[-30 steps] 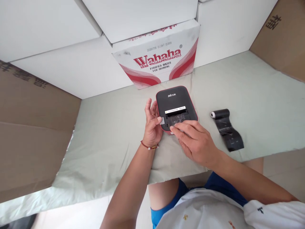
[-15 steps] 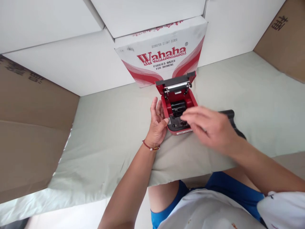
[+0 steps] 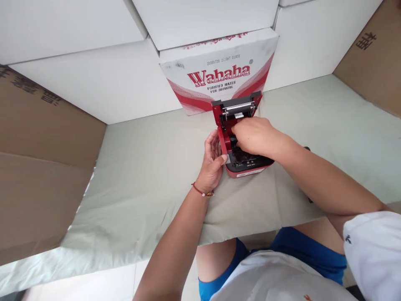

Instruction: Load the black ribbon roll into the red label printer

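Observation:
A small red and black label printer [image 3: 247,170] sits on the cloth-covered table with its lid [image 3: 237,101] raised, showing a roller on the lid's inner side. My left hand [image 3: 213,165] holds the printer's left side, thumb on the front left corner and fingers curled along the wall. Inside the compartment, a dark, glossy black roll [image 3: 232,141] shows only in part. Over it, my right hand [image 3: 255,134] reaches in from the right with its fingers closed about the roll; some of the fingertips are hidden.
Behind the printer stands a white and red Wahaha water carton [image 3: 219,79], with white boxes [image 3: 94,83] around it. Brown cardboard boxes [image 3: 46,167] flank the table at left and right. A black object [image 3: 307,148] lies mostly hidden behind my right forearm.
My right hand has moved from above the printer's front edge, up and left into the open compartment, now covering most of the roll. My left hand keeps its hold. The view has shifted slightly.

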Demonstrator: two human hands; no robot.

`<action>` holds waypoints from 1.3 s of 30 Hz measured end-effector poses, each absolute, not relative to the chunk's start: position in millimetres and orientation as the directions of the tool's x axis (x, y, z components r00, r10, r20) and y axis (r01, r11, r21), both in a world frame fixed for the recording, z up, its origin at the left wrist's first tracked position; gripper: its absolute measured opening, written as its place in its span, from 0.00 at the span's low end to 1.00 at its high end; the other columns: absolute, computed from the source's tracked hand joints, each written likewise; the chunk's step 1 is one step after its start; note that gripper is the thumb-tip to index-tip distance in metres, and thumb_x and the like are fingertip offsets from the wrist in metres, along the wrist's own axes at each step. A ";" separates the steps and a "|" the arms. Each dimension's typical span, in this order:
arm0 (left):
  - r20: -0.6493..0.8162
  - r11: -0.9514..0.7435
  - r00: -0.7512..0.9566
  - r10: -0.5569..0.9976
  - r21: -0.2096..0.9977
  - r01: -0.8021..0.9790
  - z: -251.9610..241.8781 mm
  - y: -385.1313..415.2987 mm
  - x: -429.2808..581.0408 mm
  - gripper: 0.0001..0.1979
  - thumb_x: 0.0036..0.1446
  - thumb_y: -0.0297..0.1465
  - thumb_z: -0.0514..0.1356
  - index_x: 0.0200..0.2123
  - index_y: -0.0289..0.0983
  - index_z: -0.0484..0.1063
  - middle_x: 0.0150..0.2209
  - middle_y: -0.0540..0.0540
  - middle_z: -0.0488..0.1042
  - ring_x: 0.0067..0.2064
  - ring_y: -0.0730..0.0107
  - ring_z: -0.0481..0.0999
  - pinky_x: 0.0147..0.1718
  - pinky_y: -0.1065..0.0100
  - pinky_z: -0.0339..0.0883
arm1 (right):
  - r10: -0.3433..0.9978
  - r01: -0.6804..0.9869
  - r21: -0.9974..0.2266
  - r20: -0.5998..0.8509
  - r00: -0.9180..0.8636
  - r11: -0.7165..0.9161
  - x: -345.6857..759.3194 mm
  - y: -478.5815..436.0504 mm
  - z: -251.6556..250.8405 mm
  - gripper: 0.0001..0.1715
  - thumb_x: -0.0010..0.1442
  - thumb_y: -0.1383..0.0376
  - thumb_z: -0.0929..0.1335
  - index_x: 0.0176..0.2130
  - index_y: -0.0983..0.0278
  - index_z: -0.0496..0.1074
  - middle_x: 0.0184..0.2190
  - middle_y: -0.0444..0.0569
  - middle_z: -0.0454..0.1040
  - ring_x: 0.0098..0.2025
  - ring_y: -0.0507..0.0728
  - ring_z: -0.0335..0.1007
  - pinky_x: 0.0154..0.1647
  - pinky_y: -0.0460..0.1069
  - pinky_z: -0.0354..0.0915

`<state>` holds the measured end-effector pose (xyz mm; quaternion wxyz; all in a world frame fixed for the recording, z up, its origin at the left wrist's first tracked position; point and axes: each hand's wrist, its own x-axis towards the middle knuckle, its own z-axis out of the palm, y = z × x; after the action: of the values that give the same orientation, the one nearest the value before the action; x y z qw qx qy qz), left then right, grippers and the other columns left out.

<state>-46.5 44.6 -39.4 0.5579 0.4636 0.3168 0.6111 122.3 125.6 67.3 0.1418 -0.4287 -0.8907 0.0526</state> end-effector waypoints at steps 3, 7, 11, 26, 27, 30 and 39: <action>0.211 -0.178 0.039 0.977 0.898 -0.403 -37.4 45.0 -44.9 0.42 0.57 0.48 0.77 0.71 0.57 0.66 0.79 0.47 0.62 0.82 0.48 0.58 0.81 0.45 0.53 | 0.801 0.781 -0.180 0.170 -0.574 0.598 140.8 99.8 95.0 0.08 0.63 0.65 0.74 0.44 0.62 0.83 0.42 0.57 0.86 0.35 0.64 0.81 0.34 0.56 0.70; 0.192 -0.168 0.018 0.981 0.899 -0.405 -36.1 45.8 -44.0 0.42 0.57 0.47 0.77 0.70 0.56 0.66 0.79 0.47 0.63 0.81 0.48 0.59 0.80 0.46 0.55 | 0.846 0.686 -0.503 0.233 -0.479 0.526 195.0 70.6 139.5 0.17 0.69 0.59 0.72 0.55 0.58 0.82 0.39 0.48 0.86 0.35 0.62 0.82 0.38 0.57 0.73; 0.187 -0.150 0.051 0.981 0.901 -0.407 -36.4 46.3 -46.0 0.41 0.57 0.48 0.77 0.70 0.57 0.66 0.79 0.48 0.62 0.82 0.48 0.56 0.80 0.45 0.54 | 0.930 0.777 -0.539 0.028 -0.368 0.324 253.3 79.1 136.1 0.24 0.68 0.49 0.73 0.57 0.57 0.83 0.31 0.47 0.84 0.28 0.60 0.78 0.33 0.57 0.71; 0.159 -0.129 0.037 0.987 0.899 -0.418 -35.5 47.1 -50.1 0.42 0.54 0.47 0.78 0.69 0.57 0.69 0.78 0.48 0.65 0.82 0.48 0.57 0.80 0.47 0.56 | 0.962 0.955 -0.219 -0.141 -0.233 0.199 323.4 77.1 43.7 0.24 0.65 0.59 0.68 0.55 0.58 0.86 0.52 0.56 0.87 0.47 0.69 0.83 0.49 0.63 0.75; 0.161 -0.131 0.038 0.986 0.899 -0.417 -35.4 47.2 -50.1 0.41 0.54 0.47 0.78 0.69 0.56 0.69 0.78 0.48 0.65 0.82 0.48 0.57 0.80 0.46 0.56 | 0.950 0.950 -0.209 -0.162 -0.266 0.230 325.7 77.6 39.9 0.25 0.65 0.59 0.68 0.56 0.58 0.86 0.53 0.55 0.86 0.48 0.68 0.83 0.49 0.62 0.75; 0.160 -0.130 0.036 0.986 0.898 -0.420 -35.4 47.6 -50.5 0.41 0.54 0.46 0.78 0.69 0.56 0.69 0.78 0.48 0.64 0.82 0.48 0.57 0.80 0.46 0.57 | 0.908 0.912 -0.233 -0.177 -0.380 0.337 328.1 79.5 38.1 0.25 0.65 0.61 0.68 0.57 0.57 0.85 0.55 0.53 0.85 0.51 0.66 0.82 0.50 0.58 0.74; 0.153 -0.123 0.030 0.988 0.881 -0.456 -34.6 47.9 -49.5 0.40 0.53 0.43 0.79 0.67 0.56 0.71 0.76 0.49 0.67 0.81 0.48 0.57 0.80 0.47 0.55 | 0.852 0.841 -0.287 -0.126 -0.509 0.460 300.5 66.1 90.4 0.20 0.68 0.58 0.71 0.56 0.59 0.85 0.49 0.56 0.86 0.47 0.67 0.72 0.52 0.60 0.70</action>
<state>-49.5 47.9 -34.6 0.5817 0.4201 0.3163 0.6206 300.5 66.1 90.4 0.0177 -0.4954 -0.8541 0.1575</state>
